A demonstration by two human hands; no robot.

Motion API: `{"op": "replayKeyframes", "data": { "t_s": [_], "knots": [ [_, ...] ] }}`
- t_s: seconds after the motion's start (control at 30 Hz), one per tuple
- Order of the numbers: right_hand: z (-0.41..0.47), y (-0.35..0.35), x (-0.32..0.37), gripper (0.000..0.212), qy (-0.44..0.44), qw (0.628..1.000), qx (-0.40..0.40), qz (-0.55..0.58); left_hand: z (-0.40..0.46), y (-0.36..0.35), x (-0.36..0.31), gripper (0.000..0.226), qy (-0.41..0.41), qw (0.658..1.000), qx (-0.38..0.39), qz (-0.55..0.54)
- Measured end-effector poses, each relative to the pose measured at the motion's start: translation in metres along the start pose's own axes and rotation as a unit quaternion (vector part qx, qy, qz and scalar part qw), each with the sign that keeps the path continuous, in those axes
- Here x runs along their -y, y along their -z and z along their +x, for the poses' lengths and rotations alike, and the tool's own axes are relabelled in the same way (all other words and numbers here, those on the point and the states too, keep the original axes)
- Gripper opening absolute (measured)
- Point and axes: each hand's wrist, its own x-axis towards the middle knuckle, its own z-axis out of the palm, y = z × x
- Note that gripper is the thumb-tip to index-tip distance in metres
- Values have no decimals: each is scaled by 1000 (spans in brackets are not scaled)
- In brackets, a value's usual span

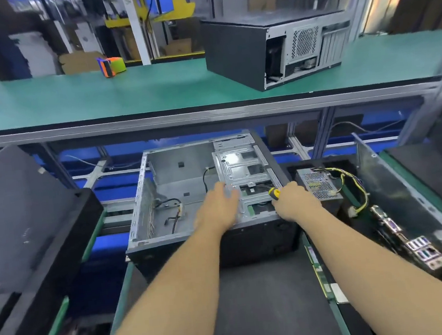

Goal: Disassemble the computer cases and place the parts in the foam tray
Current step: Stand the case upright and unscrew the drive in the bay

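The right hand (pixel 294 200) grips a yellow-handled screwdriver (pixel 274 193) at the drive cage (pixel 244 170); the left hand (pixel 218 208) rests flat beside it, fingers loosely spread. The open computer case (pixel 163 200) lies mid-frame, with the removed power supply (pixel 318 185) in the black foam tray (pixel 397 195) at right. The tip could slip and nick the black cable (pixel 205 180).

A green mat (pixel 152 92) is laid over the upper shelf, where a black computer case (pixel 235 54) with a perforated grey rear grille is set toward the right end and an orange, green and blue tape dispenser (pixel 111 66) toward the back edge. Bare grey metal is shown inside the opened case (pixel 177 177) below. A yellow-and-black screwdriver handle (pixel 274 193) is gripped in the right hand (pixel 293 203). Yellow and black wires trail from the mesh-patterned grey power supply (pixel 320 185).
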Motion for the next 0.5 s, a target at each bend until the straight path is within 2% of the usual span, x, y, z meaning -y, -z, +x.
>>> {"op": "replayKeyframes", "data": {
  "t_s": [0.1,0.2,0.27,0.4,0.5],
  "knots": [
    [0,-11,3,55,-17,999,-37,19,8,-13,1,44,19,998,11,56],
    [-4,-11,0,49,-10,999,-49,-1,12,-9,6,60,24,997,72,18],
    [-10,-9,-1,46,-6,999,-50,-1,10,-8,5,64,41,993,109,9],
    [-37,-15,-11,49,10,998,-59,-8,-5,-9,10,60,28,992,126,8],
    [-60,-10,-21,52,55,995,-36,-72,-25,-9,17,60,13,992,128,10]
  ]
}}
